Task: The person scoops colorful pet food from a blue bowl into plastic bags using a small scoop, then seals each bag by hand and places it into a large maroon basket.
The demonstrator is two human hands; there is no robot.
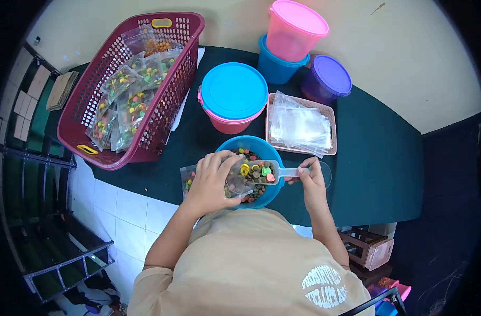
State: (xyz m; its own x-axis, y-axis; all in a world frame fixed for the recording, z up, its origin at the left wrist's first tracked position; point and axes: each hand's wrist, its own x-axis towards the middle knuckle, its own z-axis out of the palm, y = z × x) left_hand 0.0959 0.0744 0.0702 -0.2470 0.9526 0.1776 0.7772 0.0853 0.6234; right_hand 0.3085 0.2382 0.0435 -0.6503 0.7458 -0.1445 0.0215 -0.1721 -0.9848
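A blue tub (274, 196) holding small brown, pink, green and yellow pieces stands at the table's front edge. Over its left side my left hand (211, 181) grips a clear plastic bag (188, 175) that has some of the same pieces in it. My right hand (310, 181) pinches the handle of a clear scoop (289, 172). The scoop is loaded with pieces, and its front end is at the mouth of the bag, above the tub.
A maroon basket (169, 105) with filled bags stands at the left. Behind the tub are a blue-lidded pink container (234, 92), a tray (332, 129) of flat clear bags (298, 126), a pink container (293, 31) stacked on a blue one (277, 68), and a purple container (327, 79).
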